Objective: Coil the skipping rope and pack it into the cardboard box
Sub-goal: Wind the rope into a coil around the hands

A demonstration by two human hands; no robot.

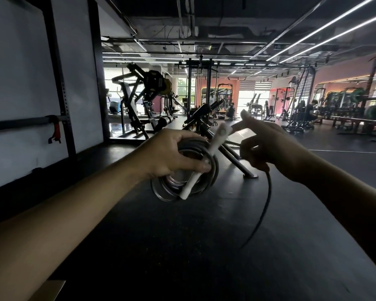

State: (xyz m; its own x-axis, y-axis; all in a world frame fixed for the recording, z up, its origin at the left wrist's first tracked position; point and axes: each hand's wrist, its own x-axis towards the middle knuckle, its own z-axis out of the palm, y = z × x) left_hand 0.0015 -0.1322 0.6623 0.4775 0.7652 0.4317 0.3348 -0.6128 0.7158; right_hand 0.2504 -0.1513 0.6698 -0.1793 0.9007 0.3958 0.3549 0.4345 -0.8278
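While our left hand (178, 153) is gripping the coiled skipping rope (182, 170) and one white handle (204, 158), our right hand (267, 146), forefinger out, is pinching the loose tail (263, 209); next we are winding it on.

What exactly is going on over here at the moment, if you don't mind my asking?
A person is coiling a skipping rope in a gym. The left hand grips the coiled loops together with a white handle. The right hand holds the loose rope end, which trails down toward the dark floor.
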